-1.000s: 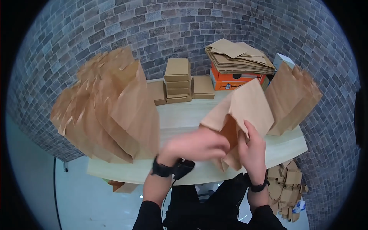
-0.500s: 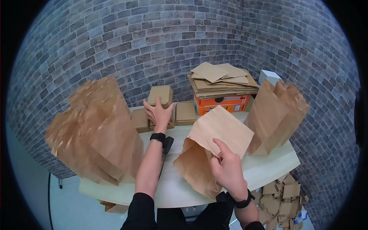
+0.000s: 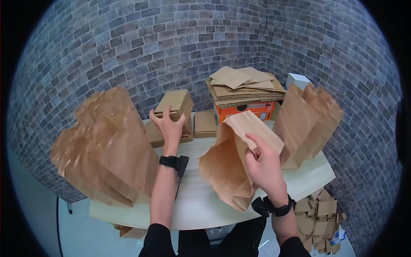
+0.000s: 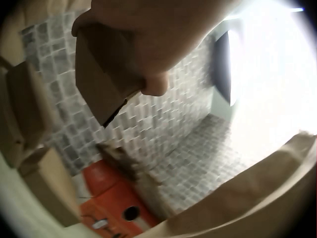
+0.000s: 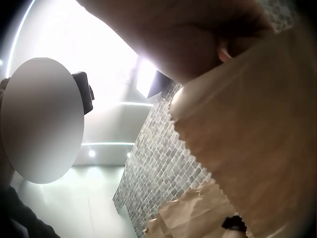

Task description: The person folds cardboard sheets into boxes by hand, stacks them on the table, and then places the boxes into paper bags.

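Note:
At the back of the table my left hand [image 3: 170, 127] grips a small brown cardboard box [image 3: 173, 101] between thumb and fingers. In the left wrist view this box [image 4: 91, 74] shows against the wall, tilted, with the thumb on one edge. Below it in the head view stands another small box [image 3: 187, 136]. My right hand [image 3: 267, 169] pinches the rim of a brown paper bag [image 3: 227, 167], its index finger lying along the outside. The bag leans over the table with its mouth open toward the left. Its zigzag-cut rim [image 5: 195, 156] shows in the right wrist view.
Tall paper bags [image 3: 107, 150] stand at the left, and more bags [image 3: 304, 128] at the right. Flat small boxes [image 3: 205, 124] line the back. Flattened cardboard [image 3: 244, 92] lies on an orange shoebox [image 3: 267, 110]. Cardboard pieces [image 3: 323, 214] are heaped on the floor at the right.
My left hand has gone from beside the paper bag to the box stack and taken hold of the top box, which now tilts. The bag, in my right hand, has opened wider.

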Action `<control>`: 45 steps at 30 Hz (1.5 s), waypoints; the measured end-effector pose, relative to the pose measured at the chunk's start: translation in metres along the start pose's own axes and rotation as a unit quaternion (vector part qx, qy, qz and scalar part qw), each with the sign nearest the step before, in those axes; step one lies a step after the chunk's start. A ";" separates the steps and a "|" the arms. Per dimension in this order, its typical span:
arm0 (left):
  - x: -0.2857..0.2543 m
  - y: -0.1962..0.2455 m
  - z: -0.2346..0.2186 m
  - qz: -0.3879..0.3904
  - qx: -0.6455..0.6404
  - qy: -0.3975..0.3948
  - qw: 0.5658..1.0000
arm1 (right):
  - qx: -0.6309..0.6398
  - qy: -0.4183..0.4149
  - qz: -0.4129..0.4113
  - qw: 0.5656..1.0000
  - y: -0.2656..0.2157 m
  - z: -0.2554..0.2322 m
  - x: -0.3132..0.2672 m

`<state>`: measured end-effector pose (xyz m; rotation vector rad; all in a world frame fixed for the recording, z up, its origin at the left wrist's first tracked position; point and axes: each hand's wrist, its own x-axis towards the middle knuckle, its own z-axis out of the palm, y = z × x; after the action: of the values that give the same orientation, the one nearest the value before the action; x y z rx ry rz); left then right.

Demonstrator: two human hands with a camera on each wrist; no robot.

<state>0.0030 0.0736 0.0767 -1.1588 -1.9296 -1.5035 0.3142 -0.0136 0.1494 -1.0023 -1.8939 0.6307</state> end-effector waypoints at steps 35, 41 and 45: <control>-0.056 0.080 -0.198 -0.026 -0.325 -0.182 0.928 | -0.111 -0.101 0.061 0.987 0.033 -0.091 0.147; -0.151 0.091 -0.075 0.045 -0.239 -0.414 0.877 | -0.448 0.151 -0.012 0.881 0.022 -0.150 0.130; -0.205 0.129 -0.017 0.048 -0.308 -0.493 0.813 | -0.375 0.131 -0.054 0.916 -0.037 -0.124 0.089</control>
<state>0.2205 -0.0053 0.0016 -2.7072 -1.8582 -1.6807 0.3818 0.0450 0.2788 -1.3540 -1.9490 -0.3331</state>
